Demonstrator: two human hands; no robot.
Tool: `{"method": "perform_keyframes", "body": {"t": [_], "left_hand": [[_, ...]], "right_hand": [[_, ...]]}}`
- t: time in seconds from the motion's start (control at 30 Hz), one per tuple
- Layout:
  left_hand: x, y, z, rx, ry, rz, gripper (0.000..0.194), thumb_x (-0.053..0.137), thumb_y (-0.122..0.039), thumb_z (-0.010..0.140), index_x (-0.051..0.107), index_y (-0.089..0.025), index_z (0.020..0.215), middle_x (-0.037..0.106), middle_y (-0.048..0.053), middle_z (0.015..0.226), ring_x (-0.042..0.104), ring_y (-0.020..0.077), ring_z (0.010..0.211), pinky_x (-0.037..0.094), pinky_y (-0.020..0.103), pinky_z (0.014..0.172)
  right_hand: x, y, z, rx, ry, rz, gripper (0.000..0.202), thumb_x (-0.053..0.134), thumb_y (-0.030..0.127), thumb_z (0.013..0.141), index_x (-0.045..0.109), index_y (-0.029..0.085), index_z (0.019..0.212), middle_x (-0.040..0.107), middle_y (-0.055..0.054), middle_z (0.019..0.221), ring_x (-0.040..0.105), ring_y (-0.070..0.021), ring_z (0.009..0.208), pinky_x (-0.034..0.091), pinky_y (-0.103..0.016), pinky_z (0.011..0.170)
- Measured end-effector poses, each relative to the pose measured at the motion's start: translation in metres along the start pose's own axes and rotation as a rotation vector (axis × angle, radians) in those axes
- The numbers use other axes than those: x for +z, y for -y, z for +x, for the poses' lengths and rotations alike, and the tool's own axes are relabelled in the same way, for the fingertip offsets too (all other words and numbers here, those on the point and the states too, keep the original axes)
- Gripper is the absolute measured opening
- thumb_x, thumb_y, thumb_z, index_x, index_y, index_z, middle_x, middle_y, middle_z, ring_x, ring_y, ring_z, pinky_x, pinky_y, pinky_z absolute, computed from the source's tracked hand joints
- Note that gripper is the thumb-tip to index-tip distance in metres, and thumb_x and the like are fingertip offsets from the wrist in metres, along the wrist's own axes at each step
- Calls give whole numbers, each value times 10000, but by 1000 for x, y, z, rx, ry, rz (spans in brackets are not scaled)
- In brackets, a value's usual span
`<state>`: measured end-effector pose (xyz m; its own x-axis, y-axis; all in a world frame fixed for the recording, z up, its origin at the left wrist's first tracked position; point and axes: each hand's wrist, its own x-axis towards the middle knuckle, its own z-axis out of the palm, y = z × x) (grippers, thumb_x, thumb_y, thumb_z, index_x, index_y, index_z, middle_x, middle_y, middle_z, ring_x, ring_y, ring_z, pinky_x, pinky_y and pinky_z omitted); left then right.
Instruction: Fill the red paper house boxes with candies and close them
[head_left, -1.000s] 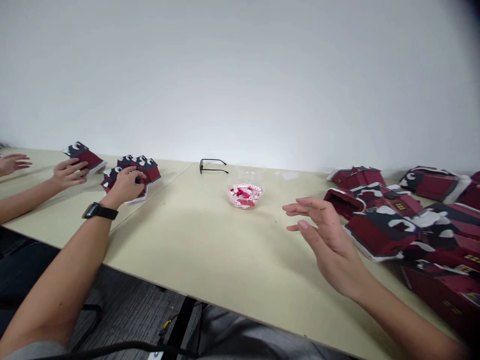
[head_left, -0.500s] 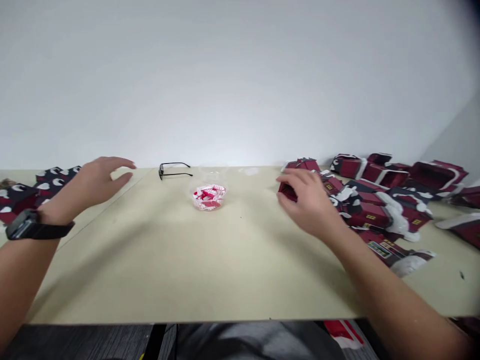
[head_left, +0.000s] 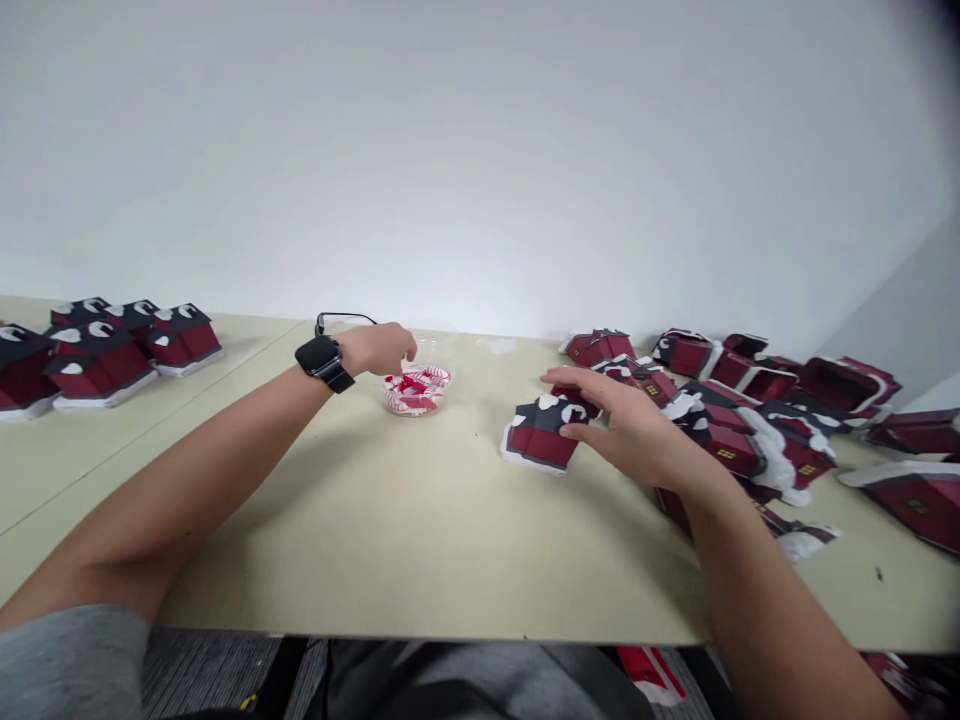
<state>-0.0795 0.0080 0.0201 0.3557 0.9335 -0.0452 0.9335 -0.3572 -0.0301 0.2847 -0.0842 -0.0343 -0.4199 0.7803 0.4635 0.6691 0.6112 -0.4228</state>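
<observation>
At the far left I see a cluster of little dark-red houses with white-patched dark roofs, standing close together on a pale table. Further right, black-framed glasses lie near the wall, partly hidden by the left hand, which wears a black smartwatch on its wrist. Its fingers bend down at the edge of a clear bowl of red-and-white pieces; I cannot tell whether they pinch one. Right of the bowl, well apart from it, the right hand has thumb and fingers closed on the right end of one small house, roof up and white-edged base below. Beyond that hand, more houses lie jumbled, some showing hollow undersides.
</observation>
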Motion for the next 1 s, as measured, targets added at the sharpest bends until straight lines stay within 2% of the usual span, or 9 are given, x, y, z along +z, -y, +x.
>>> {"method": "perform_keyframes", "body": {"t": [0.1,0.2,0.3,0.43,0.53,0.63,0.8,0.9,1.0], "left_hand": [[4,12,7,-42,97,30,411,771,-270,743,785,-165,1141,750,173,1264,673,307,1043,498,369,897],[2,15,7,-36,129,9,364,804,-288,713,779,-191,1063,765,139,1209,670,286,984,477,341,847],[2,9,4,-23,98,16,241,782,-257,703,757,-194,934,774,123,1071,662,267,888,456,342,798],[4,0,0,4,94,42,8,680,-174,696,687,-174,702,735,116,845,628,253,779,425,365,745],[0,-2,-3,-1,101,72,41,657,-168,665,661,-180,704,724,101,832,603,233,730,398,348,685],[-10,-5,-7,11,33,79,116,633,-173,666,666,-185,777,732,96,888,583,210,688,368,338,636],[-17,-36,-21,251,-128,-50,60,597,-198,753,653,-199,777,709,62,780,546,174,600,314,331,577],[-11,-65,-31,407,-195,-119,102,559,-178,805,644,-196,751,689,49,722,536,164,573,320,331,570],[-4,-88,-37,468,-250,-128,177,554,-205,889,623,-188,727,652,44,670,498,154,536,305,330,554]], "right_hand": [[-4,-8,3,41,-147,-106,454,594,189,882,711,262,1314,680,-104,1434,595,-382,1363,428,-662,1185],[-4,-12,5,121,-242,-142,402,601,327,963,680,226,1344,687,-158,1400,606,-408,1330,443,-681,1147],[6,-4,4,197,-174,-36,642,657,516,968,519,226,1523,581,-173,1537,567,-402,1387,457,-650,1150],[29,10,0,210,-36,45,797,728,511,920,407,242,1598,483,-163,1622,480,-379,1472,405,-625,1213],[39,8,0,193,-51,118,880,768,500,897,343,270,1632,390,-152,1680,369,-367,1552,342,-616,1261],[42,0,2,287,-63,253,1087,829,563,841,198,293,1684,319,-187,1694,363,-390,1553,341,-635,1251],[47,-4,4,431,64,477,1306,936,534,728,101,264,1695,570,-160,1419,624,-349,1293,447,-601,1178],[49,1,4,423,19,615,1251,959,448,706,171,276,1663,637,-106,1287,682,-300,1156,522,-555,1106],[47,5,5,414,18,813,1079,942,401,713,311,334,1586,644,-83,1340,673,-278,1195,526,-516,1105]]}}
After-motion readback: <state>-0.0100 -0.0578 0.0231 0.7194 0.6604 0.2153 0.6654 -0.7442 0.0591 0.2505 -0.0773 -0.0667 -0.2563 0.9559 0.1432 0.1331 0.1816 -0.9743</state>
